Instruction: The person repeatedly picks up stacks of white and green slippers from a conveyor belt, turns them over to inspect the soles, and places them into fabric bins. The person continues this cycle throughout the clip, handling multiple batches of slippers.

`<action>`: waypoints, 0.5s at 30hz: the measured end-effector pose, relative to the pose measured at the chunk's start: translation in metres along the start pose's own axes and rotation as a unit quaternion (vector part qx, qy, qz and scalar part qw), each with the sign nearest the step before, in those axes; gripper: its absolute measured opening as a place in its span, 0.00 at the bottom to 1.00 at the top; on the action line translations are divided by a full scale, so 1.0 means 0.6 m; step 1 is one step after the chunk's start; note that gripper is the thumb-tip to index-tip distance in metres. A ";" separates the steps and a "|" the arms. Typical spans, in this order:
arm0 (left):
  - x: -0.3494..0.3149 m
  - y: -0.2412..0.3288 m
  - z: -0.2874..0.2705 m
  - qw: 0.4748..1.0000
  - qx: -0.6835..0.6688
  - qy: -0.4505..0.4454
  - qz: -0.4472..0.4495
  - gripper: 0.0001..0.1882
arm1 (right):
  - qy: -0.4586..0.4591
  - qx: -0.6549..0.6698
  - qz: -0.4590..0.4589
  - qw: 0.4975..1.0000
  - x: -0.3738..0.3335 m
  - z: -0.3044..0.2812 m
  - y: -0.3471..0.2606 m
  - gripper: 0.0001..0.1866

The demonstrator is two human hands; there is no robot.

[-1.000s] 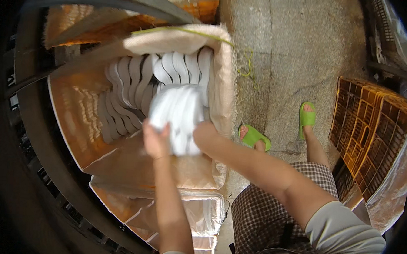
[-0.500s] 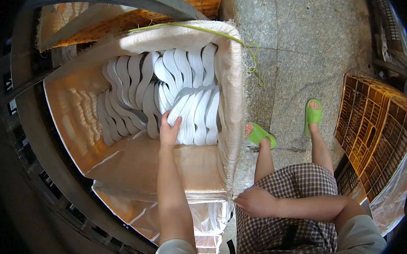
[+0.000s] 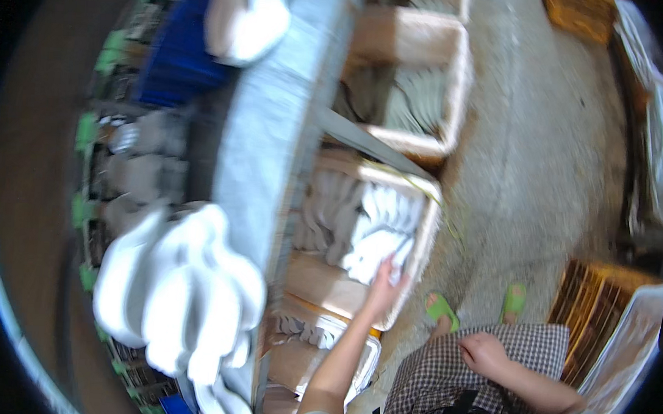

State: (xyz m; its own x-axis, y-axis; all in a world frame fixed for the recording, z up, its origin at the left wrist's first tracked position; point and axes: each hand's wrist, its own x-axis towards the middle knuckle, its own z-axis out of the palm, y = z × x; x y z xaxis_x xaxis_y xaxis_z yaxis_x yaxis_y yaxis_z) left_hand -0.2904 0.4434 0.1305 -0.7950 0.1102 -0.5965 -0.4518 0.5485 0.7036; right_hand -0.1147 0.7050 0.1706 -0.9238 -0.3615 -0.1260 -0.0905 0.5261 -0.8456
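Observation:
My left hand [image 3: 384,285] reaches into a cloth-lined bin [image 3: 425,251] and is at the near right end of a row of white shoe soles [image 3: 370,256]. Its thumb and fingers look apart. It touches or is just above the soles; blur hides which. More soles [image 3: 324,210], greyer in the shade, stand on edge in the left part of the bin. My right hand [image 3: 483,354] is closed in a fist over my checked apron [image 3: 450,385], with nothing visible in it.
On the left, a heap of white soles [image 3: 182,296] lies by a long pale bench [image 3: 264,127] near a blue crate [image 3: 186,46]. Another lined bin [image 3: 461,78] with soles stands beyond. Orange crates [image 3: 591,314] line the right. A grey strip [image 3: 373,141] crosses between the bins.
The view has swung left and up, bringing in the bench and the sole heap. My left hand has moved from the row's left end to its right end. My right hand stays over the apron.

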 end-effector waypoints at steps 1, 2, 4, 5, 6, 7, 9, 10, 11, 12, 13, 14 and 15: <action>-0.049 0.066 0.015 0.991 0.076 -0.020 0.106 0.33 | -0.026 0.001 0.026 0.999 -0.011 -0.033 -0.009 0.08; -0.091 0.132 0.018 0.984 0.076 -0.049 0.152 0.35 | 0.028 0.006 0.001 1.000 -0.030 -0.065 -0.020 0.08; -0.158 0.259 0.016 0.967 -0.022 -0.053 0.249 0.34 | 0.033 0.018 0.018 0.999 -0.059 -0.129 -0.031 0.08; -0.196 0.312 0.018 0.949 -0.077 -0.039 0.303 0.33 | 0.035 0.016 0.026 0.999 -0.090 -0.155 -0.034 0.08; -0.206 0.371 0.003 0.937 -0.081 -0.015 0.339 0.32 | 0.029 0.008 0.035 0.999 -0.106 -0.185 -0.037 0.08; -0.204 0.420 -0.007 0.889 -0.206 0.020 0.407 0.30 | 0.020 -0.001 0.048 0.999 -0.114 -0.209 -0.034 0.09; -0.182 0.511 -0.045 0.852 -0.273 0.164 0.415 0.32 | 0.016 -0.020 0.062 0.998 -0.134 -0.247 -0.035 0.09; -0.161 0.549 -0.069 0.801 -0.355 0.188 0.445 0.31 | 0.023 -0.030 0.062 0.997 -0.135 -0.263 -0.036 0.09; -0.133 0.585 -0.102 0.770 -0.410 0.255 0.417 0.30 | 0.030 -0.039 0.063 0.997 -0.131 -0.277 -0.036 0.10; -0.102 0.614 -0.139 0.719 -0.465 0.296 0.424 0.29 | 0.055 -0.041 0.047 0.997 -0.126 -0.289 -0.037 0.10; -0.072 0.635 -0.177 0.688 -0.505 0.350 0.386 0.30 | 0.053 -0.050 0.054 0.996 -0.119 -0.301 -0.038 0.10; -0.041 0.650 -0.216 0.651 -0.544 0.385 0.363 0.30 | 0.051 -0.059 0.061 0.995 -0.108 -0.313 -0.038 0.10; -0.011 0.657 -0.256 0.623 -0.566 0.428 0.327 0.28 | 0.054 -0.067 0.062 0.994 -0.098 -0.325 -0.036 0.10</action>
State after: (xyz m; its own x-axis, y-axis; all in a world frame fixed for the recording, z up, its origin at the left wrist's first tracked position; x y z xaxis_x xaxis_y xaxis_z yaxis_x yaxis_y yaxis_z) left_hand -0.5253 0.5319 0.4711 -0.6647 -0.7457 0.0458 0.4728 -0.3724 0.7986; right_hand -0.1309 0.8649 0.2975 -0.9648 -0.2062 -0.1632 -0.0150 0.6625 -0.7489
